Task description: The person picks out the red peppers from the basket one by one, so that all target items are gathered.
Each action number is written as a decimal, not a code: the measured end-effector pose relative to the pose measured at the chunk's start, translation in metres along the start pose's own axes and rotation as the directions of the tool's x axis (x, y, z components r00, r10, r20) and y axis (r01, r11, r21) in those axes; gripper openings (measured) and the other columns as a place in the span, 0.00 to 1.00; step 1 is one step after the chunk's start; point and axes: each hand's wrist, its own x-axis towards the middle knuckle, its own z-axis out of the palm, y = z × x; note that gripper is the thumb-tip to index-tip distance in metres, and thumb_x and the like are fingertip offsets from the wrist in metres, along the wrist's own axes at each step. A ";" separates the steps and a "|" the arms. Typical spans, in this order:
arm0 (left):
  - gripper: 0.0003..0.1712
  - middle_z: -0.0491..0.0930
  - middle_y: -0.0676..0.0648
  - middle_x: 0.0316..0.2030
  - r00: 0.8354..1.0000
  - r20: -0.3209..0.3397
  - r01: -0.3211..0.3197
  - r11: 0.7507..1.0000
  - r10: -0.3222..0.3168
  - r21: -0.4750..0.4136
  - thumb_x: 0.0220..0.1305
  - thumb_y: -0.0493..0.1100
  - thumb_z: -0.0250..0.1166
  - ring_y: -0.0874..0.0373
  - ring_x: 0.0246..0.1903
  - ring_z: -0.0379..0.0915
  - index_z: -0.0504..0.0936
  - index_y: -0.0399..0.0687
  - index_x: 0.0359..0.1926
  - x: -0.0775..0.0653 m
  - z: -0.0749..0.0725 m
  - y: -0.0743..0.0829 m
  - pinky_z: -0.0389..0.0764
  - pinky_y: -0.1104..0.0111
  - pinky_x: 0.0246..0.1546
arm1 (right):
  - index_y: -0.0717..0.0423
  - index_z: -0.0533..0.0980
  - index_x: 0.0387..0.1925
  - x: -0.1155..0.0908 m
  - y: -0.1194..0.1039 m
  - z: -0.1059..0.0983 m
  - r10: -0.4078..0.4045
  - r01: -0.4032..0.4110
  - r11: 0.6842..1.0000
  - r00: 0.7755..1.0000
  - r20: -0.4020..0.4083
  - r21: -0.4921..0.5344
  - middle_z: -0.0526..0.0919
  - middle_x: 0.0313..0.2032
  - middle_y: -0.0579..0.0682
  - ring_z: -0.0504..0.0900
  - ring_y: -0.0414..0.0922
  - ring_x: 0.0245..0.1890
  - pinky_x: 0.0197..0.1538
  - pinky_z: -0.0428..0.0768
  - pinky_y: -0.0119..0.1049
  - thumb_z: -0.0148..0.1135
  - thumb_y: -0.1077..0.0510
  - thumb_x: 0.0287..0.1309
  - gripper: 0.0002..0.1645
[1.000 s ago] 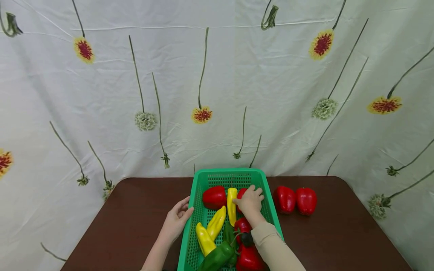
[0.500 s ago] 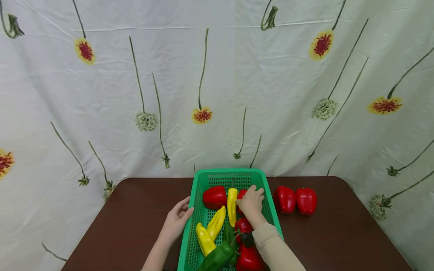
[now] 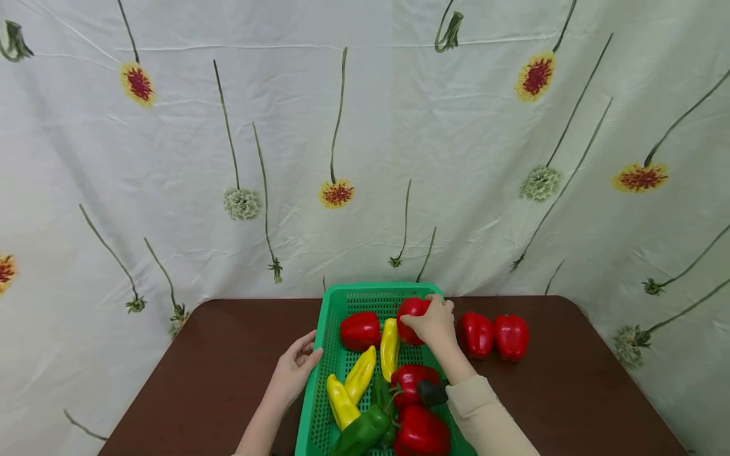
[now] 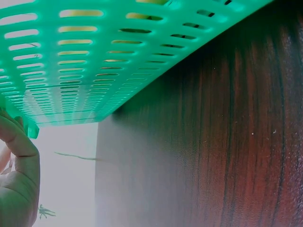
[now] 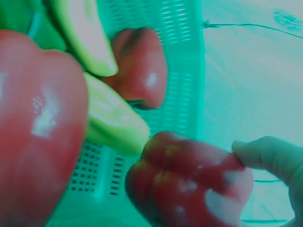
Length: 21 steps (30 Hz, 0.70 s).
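Note:
A green mesh basket stands in front of me with peppers in it. My left hand holds its left rim, thumb and fingertips at the edge; the left wrist view catches that hand beside the basket's slotted wall. With my right hand I grip a red bell pepper over the basket's far right corner. Up close in the right wrist view, the thumb presses on this pepper; the other fingers are hidden there. A yellow pepper lies just left of it.
Two red bell peppers sit on the dark wooden table right of the basket. Inside it lie another red pepper, more yellow ones, a green pepper and red ones nearer me. A flowered cloth hangs behind.
My right hand has raised the red bell pepper from the basket's far right part and moved slightly up and right. The left hand stays at the rim.

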 end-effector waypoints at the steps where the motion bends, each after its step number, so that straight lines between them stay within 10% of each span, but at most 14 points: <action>1: 0.30 0.74 0.37 0.54 1.000 -0.001 0.001 1.000 -0.001 0.001 0.71 0.42 0.60 0.52 0.49 0.75 0.67 0.40 0.70 0.000 0.000 0.000 0.78 0.72 0.44 | 0.67 0.64 0.64 -0.001 0.000 -0.005 -0.005 0.004 1.000 1.000 0.019 0.021 0.63 0.61 0.71 0.68 0.66 0.58 0.53 0.78 0.58 0.71 0.55 0.53 0.42; 21: 0.30 0.74 0.38 0.54 1.000 0.006 0.016 1.000 -0.016 -0.014 0.71 0.42 0.60 0.52 0.49 0.76 0.66 0.41 0.71 0.001 -0.003 -0.003 0.77 0.72 0.42 | 0.58 0.55 0.73 -0.013 0.048 -0.086 -0.053 -0.072 0.893 0.963 0.263 0.445 0.61 0.69 0.58 0.70 0.55 0.61 0.55 0.81 0.42 0.61 0.51 0.66 0.41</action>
